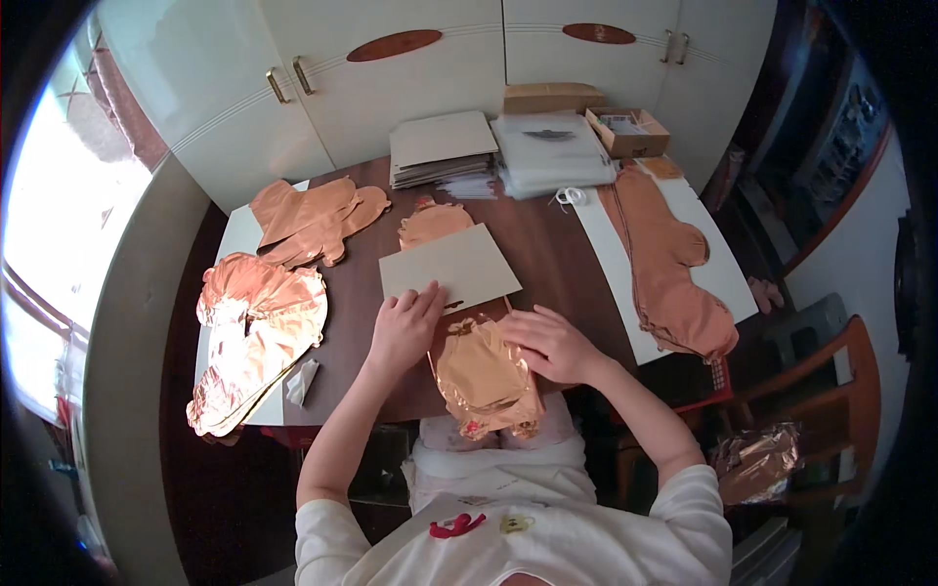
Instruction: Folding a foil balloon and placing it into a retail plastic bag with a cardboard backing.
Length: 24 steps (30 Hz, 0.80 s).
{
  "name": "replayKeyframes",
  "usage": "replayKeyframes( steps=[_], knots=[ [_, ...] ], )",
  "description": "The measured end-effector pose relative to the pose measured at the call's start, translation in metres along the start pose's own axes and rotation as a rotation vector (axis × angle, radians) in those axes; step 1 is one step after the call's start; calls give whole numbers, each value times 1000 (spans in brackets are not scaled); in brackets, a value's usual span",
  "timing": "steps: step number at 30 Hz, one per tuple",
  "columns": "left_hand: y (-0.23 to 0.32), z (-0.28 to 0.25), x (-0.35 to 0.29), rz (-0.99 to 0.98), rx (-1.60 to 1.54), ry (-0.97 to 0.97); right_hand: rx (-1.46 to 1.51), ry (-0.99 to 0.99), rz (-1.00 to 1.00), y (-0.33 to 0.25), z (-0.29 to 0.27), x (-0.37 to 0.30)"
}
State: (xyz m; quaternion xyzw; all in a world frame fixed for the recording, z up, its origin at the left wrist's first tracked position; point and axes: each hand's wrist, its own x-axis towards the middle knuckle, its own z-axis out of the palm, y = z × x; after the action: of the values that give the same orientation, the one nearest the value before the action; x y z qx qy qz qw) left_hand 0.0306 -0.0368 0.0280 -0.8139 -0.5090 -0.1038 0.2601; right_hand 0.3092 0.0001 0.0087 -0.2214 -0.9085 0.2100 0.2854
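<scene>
At the middle of the table, a grey-beige cardboard sheet (454, 266) lies across a copper-coloured foil balloon. One part of the flat balloon (435, 225) shows beyond the sheet's far edge. Its near part (484, 366) lies toward my lap and hangs over the table edge. My left hand (408, 327) rests on the sheet's near left edge with its fingers stretched out. My right hand (549, 342) lies with extended fingers over the right side of the balloon's near part. What is under its fingertips is hidden.
Flat foil balloons lie at left (259, 332), far left (318, 217) and right (664, 264). Along the back stand a cardboard stack (443, 146), clear plastic bags (552, 151) and an open box (628, 132). A crumpled white tissue (303, 381) is near the left edge. A wooden chair (860, 391) stands right.
</scene>
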Motion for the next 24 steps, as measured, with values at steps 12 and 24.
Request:
replayKeyframes(
  steps=[12, 24],
  knots=[
    [2, 5, -26, -177, -431, -259, -141, -218, 2, -4, 12, -15],
    [12, -38, -114, -440, -338, -251, -88, 310, 199, -4, 14, -37]
  ],
)
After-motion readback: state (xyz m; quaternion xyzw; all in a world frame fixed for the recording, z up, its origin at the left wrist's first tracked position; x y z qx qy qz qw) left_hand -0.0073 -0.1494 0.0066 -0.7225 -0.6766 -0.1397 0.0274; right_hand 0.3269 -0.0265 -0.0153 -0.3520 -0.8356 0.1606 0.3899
